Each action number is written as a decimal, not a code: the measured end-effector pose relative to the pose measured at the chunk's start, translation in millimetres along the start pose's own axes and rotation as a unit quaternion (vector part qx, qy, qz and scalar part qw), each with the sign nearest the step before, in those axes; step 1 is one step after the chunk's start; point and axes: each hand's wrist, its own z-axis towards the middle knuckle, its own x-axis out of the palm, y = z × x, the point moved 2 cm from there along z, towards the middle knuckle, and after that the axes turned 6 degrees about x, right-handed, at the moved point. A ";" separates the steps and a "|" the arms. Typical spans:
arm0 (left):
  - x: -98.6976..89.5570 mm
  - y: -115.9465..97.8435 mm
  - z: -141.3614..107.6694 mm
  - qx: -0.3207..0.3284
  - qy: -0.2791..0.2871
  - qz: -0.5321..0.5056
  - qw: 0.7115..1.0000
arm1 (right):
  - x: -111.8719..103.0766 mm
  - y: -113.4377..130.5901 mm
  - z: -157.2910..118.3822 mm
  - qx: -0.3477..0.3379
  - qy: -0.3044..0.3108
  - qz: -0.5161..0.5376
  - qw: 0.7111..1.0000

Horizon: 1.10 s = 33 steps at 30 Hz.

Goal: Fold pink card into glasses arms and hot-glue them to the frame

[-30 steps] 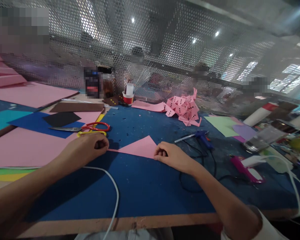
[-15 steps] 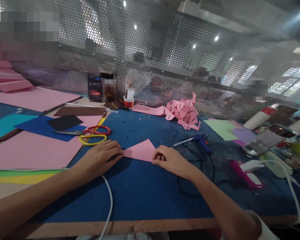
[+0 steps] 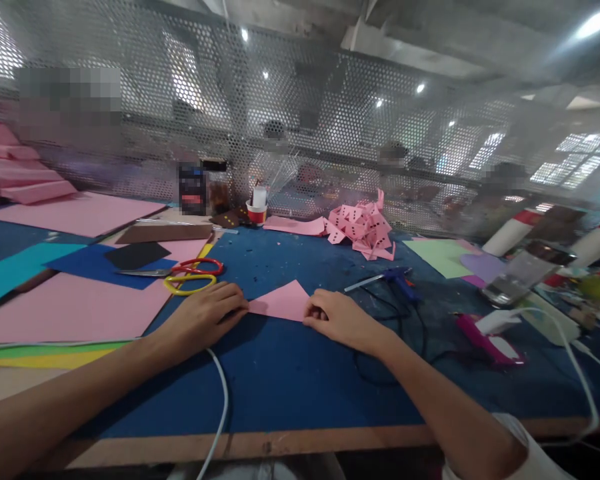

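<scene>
Rising behind the scissors (image 3: 179,268): a perforated screen (image 3: 330,100). Spread beneath them: a blue tabletop (image 3: 275,387). Left of the scissors and nearer: a large pink sheet (image 3: 75,310). Well to their right, farther back: a heap of folded pink pieces (image 3: 361,225). Just right of the scissors and nearer: the left hand (image 3: 207,310), fingers bunched narrow at a paper tip. Farther right of the scissors: the right hand (image 3: 337,317), fingers curled in, apparently pinching the opposite corner. Between both, right of the scissors and nearer: a pink paper triangle (image 3: 283,301), peak pointing away. Changed within the last second: left hand shifted right, away from the scissors' yellow handle, thin pink strip no longer showing; probably meaning a shorter span, steadied at both ends. Beyond the scissors, slightly right: a small red-and-white cup (image 3: 257,212).
</scene>
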 end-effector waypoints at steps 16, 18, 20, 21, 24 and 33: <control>1.7 2.6 -2.1 -0.057 -0.020 -0.031 0.998 | 13.2 10.3 0.7 -0.106 -0.107 -0.193 0.970; -0.3 -0.4 -1.8 -0.088 -0.030 -0.068 0.993 | 13.4 14.0 1.5 -0.106 -0.124 -0.212 0.964; -2.8 -4.5 0.0 -0.144 -0.027 -0.115 0.983 | 13.7 17.1 2.4 -0.106 -0.139 -0.229 0.958; -3.8 -6.9 1.4 -0.173 -0.021 -0.140 0.975 | 14.2 18.4 2.7 -0.106 -0.145 -0.236 0.955; -4.2 -12.9 6.0 -0.268 -0.001 -0.227 0.936 | 17.4 21.4 2.7 -0.116 -0.167 -0.251 0.946; 9.1 -22.3 22.7 -0.389 0.032 -0.446 0.805 | 23.2 31.0 -2.9 -0.187 -0.270 -0.316 0.890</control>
